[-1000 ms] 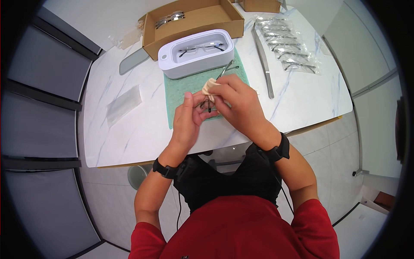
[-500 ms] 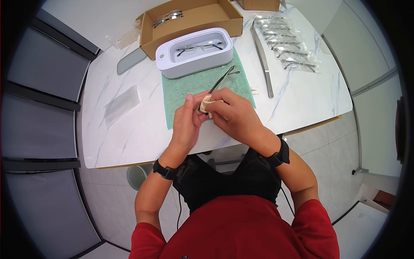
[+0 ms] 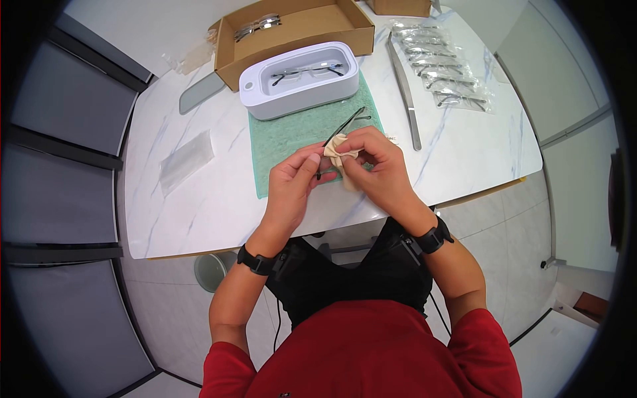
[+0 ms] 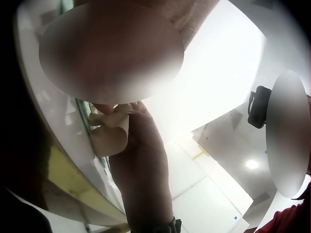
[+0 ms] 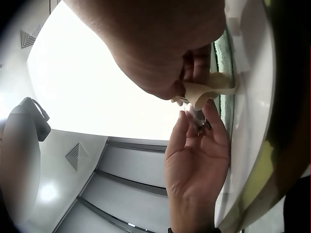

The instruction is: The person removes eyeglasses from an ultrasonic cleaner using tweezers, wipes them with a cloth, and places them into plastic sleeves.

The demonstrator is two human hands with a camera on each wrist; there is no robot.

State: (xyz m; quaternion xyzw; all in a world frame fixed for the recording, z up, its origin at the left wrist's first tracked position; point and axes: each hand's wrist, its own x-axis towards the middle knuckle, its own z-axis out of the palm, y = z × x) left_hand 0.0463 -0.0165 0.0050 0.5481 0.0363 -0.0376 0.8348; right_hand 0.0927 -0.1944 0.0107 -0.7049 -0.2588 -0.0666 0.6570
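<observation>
In the head view, a pair of eyeglasses (image 3: pixel 346 125) is held over the green towel, its dark temples pointing up and right. My left hand (image 3: pixel 290 189) pinches the frame between thumb and fingers. A cream cleaning cloth (image 3: pixel 340 149) is bunched in my right hand (image 3: pixel 381 166), whose thumb and fingers press it around part of the glasses. The cloth's loose end hangs below those fingers. From the right wrist, a lens (image 5: pixel 197 116) shows between the left fingertips and the cloth. Cloth and fingers hide most of the front of the glasses.
A white cleaning basin (image 3: pixel 298 106) with eyeglasses inside stands on the green towel (image 3: pixel 265 156). Behind it, a cardboard box (image 3: pixel 312 36) holds more glasses. Long tweezers (image 3: pixel 403 89) and several bagged glasses (image 3: pixel 444 69) lie right; a clear sleeve (image 3: pixel 187 162) and grey tray (image 3: pixel 201 91) lie left.
The right hand and cloth went down and left, then back up and right along the glasses. My left thumb, upright before, now bends onto the frame. More of the cloth hangs loose.
</observation>
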